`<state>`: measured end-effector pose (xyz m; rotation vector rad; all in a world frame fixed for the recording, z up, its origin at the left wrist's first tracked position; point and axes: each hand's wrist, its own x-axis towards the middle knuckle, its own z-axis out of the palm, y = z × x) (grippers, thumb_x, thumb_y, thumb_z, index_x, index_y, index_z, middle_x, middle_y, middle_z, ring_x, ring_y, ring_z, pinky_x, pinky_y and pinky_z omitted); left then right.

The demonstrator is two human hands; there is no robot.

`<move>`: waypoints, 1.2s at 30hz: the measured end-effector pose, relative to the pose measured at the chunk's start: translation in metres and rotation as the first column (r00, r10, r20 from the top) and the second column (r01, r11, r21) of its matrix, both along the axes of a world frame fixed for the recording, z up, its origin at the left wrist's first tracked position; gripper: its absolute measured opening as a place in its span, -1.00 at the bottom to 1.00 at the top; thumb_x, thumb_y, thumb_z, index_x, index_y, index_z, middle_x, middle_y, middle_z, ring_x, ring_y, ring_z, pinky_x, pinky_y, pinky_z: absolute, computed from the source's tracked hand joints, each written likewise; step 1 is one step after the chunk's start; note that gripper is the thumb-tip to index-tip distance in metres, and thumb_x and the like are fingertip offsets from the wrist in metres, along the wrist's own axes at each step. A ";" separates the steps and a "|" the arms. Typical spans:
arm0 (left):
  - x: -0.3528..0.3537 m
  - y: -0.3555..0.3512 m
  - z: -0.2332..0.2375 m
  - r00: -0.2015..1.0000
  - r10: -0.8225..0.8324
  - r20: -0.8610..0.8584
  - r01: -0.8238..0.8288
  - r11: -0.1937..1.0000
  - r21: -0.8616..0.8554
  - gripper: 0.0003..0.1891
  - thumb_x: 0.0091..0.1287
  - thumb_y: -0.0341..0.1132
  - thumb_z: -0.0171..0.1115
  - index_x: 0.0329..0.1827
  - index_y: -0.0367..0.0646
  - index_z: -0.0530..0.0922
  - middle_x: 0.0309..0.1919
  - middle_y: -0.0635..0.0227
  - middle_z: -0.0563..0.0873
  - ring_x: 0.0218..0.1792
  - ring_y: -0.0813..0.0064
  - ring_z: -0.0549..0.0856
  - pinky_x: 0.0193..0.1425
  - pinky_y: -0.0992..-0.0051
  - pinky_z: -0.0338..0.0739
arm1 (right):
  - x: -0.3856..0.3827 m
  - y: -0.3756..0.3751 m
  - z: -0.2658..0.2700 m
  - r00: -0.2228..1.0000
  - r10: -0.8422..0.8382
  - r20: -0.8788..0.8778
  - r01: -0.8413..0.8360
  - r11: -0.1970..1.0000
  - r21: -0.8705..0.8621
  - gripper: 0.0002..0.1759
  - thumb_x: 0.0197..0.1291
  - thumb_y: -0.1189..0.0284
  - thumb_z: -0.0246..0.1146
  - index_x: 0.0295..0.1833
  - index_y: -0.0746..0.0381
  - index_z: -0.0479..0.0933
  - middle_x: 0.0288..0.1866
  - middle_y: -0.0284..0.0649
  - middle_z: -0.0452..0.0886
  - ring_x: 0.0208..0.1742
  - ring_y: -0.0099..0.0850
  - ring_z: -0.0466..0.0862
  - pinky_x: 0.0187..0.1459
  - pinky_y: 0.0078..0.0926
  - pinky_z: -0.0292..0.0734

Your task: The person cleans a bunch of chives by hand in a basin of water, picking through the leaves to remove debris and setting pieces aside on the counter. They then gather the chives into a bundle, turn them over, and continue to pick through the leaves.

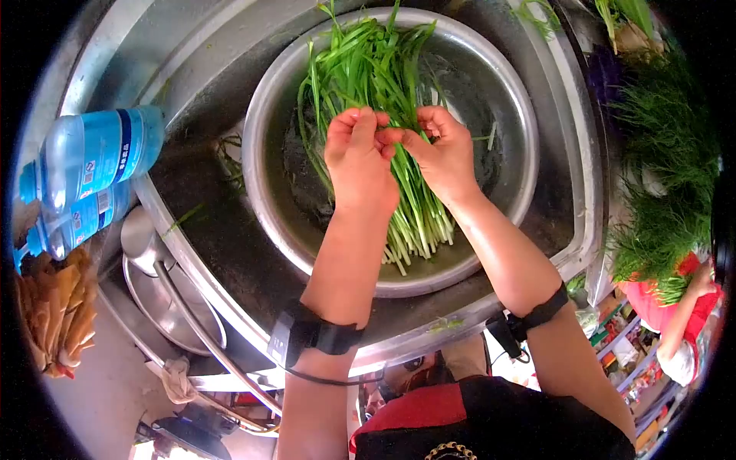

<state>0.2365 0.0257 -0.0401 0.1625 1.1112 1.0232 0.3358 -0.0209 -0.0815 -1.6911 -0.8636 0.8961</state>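
A bunch of long green stalks (418, 207) with pale ends lies in a large round metal basin (527, 153). The leafy tops point to the far rim and the pale ends toward me. Above the middle of the bunch are both hands, close together. My left hand (360, 149) has its fingers curled in, thumb against the index finger. My right hand (441, 149) is pinched too, its thumb and index finger reaching to the left fingertips. Whatever lies between the fingertips is too small to name.
The basin stands in a metal sink (222, 253). Blue bottles (100, 161) lie at the left, above brown paper-like pieces (65, 314) and a metal bowl (172, 307). Feathery greens (663, 153) line the right side. Another person's arm (682, 314) shows at lower right.
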 end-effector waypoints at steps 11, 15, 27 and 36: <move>-0.092 0.010 0.032 0.663 0.323 -0.675 0.027 0.892 0.452 -0.87 0.37 -0.37 0.19 -0.15 -0.23 0.46 -0.26 0.29 0.65 -0.48 0.65 0.56 -0.39 0.64 0.44 | 0.015 -0.001 0.000 1.000 -0.011 0.011 0.012 0.991 -0.136 -0.74 0.07 0.49 0.34 -0.12 0.34 0.54 -0.16 -0.14 0.65 -0.12 -0.45 0.62 -0.08 -0.47 0.49; -0.171 -0.002 -0.017 0.674 0.086 -0.734 -0.070 0.996 0.052 -0.61 0.39 -0.31 0.11 0.22 -0.29 0.36 0.16 0.18 0.50 -0.04 0.50 0.53 0.01 0.47 0.45 | 0.026 0.000 -0.052 0.948 -0.110 0.299 0.147 0.983 -0.106 -0.48 0.09 0.30 0.34 0.13 0.33 0.45 0.14 -0.01 0.52 0.13 -0.18 0.50 0.10 -0.30 0.40; -0.030 0.012 -0.002 0.554 0.046 -0.831 0.503 0.777 0.378 -0.67 0.22 -0.38 0.33 0.02 -0.31 0.56 -0.10 0.13 0.65 -0.25 0.46 0.66 -0.17 0.49 0.56 | 0.010 0.005 -0.034 0.943 -0.095 -0.319 0.063 0.992 -0.109 -0.52 0.16 0.46 0.26 0.20 0.35 0.41 0.05 -0.16 0.58 0.01 -0.47 0.56 0.04 -0.53 0.43; 0.028 0.064 -0.049 0.314 -0.166 -0.935 0.656 0.749 0.087 -0.68 0.08 -0.20 0.41 -0.16 -0.17 0.65 -0.35 0.22 0.73 -0.31 0.22 0.72 -0.24 0.28 0.59 | 0.011 0.007 -0.031 0.925 -0.093 -0.368 0.068 0.994 -0.080 -0.57 0.15 0.50 0.24 0.15 0.35 0.42 -0.03 -0.14 0.61 -0.02 -0.48 0.57 0.06 -0.55 0.40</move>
